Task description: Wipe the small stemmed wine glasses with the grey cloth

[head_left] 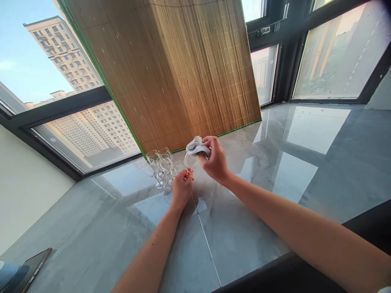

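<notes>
My left hand is closed around the stem of a clear wine glass, which it holds upright. Over the rim of that glass lies a whitish cloth, pinched in the fingers of my right hand. The cloth covers the top of the bowl, so the rim is hidden. Just left of my left hand, several more wine glasses stand close together on the grey tiled surface.
Behind the glasses a brown slatted mat with green edging leans against the windows. A phone lies at the lower left, beside a blue-and-white thing. Dark window frames border the back right.
</notes>
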{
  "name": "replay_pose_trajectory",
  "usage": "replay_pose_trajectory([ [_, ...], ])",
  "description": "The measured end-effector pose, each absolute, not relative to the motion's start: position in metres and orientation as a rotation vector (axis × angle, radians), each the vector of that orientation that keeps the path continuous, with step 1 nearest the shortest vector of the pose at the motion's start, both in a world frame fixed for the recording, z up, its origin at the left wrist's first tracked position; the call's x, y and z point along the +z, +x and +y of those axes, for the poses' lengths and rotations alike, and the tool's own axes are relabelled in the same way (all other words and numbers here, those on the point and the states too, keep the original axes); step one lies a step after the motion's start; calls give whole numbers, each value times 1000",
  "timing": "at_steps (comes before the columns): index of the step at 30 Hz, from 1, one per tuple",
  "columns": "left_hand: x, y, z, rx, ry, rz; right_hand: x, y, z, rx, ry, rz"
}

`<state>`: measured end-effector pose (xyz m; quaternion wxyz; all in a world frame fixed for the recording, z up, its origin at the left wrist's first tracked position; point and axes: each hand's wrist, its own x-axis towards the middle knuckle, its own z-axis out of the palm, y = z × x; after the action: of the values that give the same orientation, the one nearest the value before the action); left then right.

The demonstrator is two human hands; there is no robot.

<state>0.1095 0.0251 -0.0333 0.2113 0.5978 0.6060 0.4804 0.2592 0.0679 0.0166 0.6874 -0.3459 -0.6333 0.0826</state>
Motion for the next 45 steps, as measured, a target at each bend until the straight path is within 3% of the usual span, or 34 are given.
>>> replay_pose_trajectory([
  [22, -29, 112, 23, 1296, 1665, 1766, 19, 261, 66, 225, -717, -1562],
  [30, -22, 116, 12, 1275, 1815, 2016, 11, 263, 71, 159, -716, -1530],
  [45, -23, 115, 17, 1296, 1884, 1924, 3, 261, 77, 399, -730, -1507],
])
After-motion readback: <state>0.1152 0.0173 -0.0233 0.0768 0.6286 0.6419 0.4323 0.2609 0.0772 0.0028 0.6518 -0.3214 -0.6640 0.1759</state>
